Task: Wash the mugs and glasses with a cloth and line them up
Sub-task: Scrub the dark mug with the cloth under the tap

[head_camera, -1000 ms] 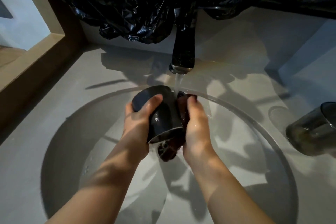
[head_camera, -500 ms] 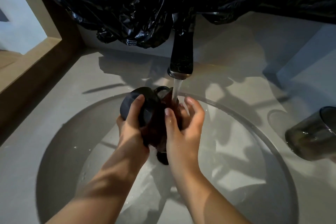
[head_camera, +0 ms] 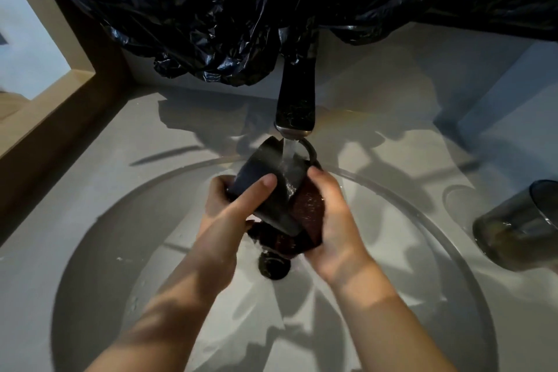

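Over the round white sink (head_camera: pixel 126 251) I hold a dark mug (head_camera: pixel 265 172), tilted with its base pointing up and away and its handle at the upper right. My left hand (head_camera: pixel 229 208) grips the mug's side, thumb across it. My right hand (head_camera: pixel 332 220) holds a dark red cloth (head_camera: pixel 308 211) against the mug's right side. Water runs from the black tap (head_camera: pixel 297 100) onto the mug. The mug's opening faces down toward me and is mostly hidden by the cloth.
A smoky glass (head_camera: pixel 519 223) stands on the counter at the right edge. The black drain (head_camera: pixel 273 267) lies below my hands. Crumpled black plastic sheeting (head_camera: pixel 241 9) hangs over the back wall. A wooden frame (head_camera: pixel 60 118) borders the counter on the left.
The mug has turned in my left hand, its base now up under the stream and its handle at the upper right. My right hand with the cloth has slid down the mug's right side.
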Tool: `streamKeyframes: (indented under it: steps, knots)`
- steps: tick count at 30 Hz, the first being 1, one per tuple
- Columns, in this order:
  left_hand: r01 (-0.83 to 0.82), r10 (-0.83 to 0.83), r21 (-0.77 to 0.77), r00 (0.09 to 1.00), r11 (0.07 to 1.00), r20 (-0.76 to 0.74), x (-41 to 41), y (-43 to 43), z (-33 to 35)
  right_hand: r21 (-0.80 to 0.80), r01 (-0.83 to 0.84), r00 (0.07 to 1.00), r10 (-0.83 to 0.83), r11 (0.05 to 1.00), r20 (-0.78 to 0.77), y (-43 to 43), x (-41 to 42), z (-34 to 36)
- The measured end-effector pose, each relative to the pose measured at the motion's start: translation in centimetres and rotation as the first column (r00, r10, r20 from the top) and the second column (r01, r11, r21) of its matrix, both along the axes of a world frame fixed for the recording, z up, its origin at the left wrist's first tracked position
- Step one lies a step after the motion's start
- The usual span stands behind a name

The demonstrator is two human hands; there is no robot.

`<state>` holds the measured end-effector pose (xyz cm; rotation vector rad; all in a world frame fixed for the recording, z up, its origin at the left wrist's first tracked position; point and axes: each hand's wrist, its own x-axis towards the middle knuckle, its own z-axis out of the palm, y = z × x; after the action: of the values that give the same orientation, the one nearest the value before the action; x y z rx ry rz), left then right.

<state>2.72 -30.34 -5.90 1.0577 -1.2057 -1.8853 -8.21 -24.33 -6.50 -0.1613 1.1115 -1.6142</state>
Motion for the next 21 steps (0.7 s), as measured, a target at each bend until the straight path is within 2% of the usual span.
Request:
streamKeyframes:
  steps: [4,6,8,11,13,16,17,19,21]
  knots:
    - [0.330,-0.330,0.032,0.944,0.944,0.007,1.9,-1.8,0.7,-0.026,-0.192,0.970,0.185,0.981,-0.158,1.1,-2.0,0.6]
    - [0.399,-0.402,0.069,0.915,0.914,0.032,2.0,-1.7,0.7,0.042,-0.199,0.950,0.204,0.979,-0.236,1.2,-1.8,0.8]
    - [0.340,-0.349,0.139,0.936,0.930,0.039,1.6,-1.5,0.5,0.088,-0.146,0.927,0.168,0.985,-0.336,1.0,-1.0,0.6]
    - [0.222,-0.246,0.330,0.969,0.917,0.031,1.3,-1.2,0.3,0.075,-0.130,0.827,0.149,0.989,-0.542,0.7,0.5,0.3]
    - [0.184,-0.205,0.445,0.979,0.877,0.000,1.3,-1.2,0.2,0.042,-0.156,0.715,0.142,0.987,-0.685,0.9,1.2,0.0]
    - [0.190,-0.159,0.536,0.982,0.823,-0.103,1.3,-1.3,0.3,0.083,-0.208,0.479,0.176,0.975,-0.860,1.2,1.8,-0.1]
    - [0.207,-0.174,0.520,0.978,0.829,-0.111,1.4,-1.3,0.3,0.080,-0.213,0.467,0.173,0.974,-0.867,1.2,1.9,0.1]
    - [0.255,-0.257,0.378,0.965,0.890,-0.046,1.6,-1.5,0.4,0.035,-0.160,0.543,0.117,0.987,-0.832,1.0,1.6,0.2]
    - [0.304,-0.320,0.194,0.946,0.933,0.053,1.8,-1.7,0.5,0.023,-0.054,0.759,0.056,0.998,-0.649,0.9,1.1,0.4]
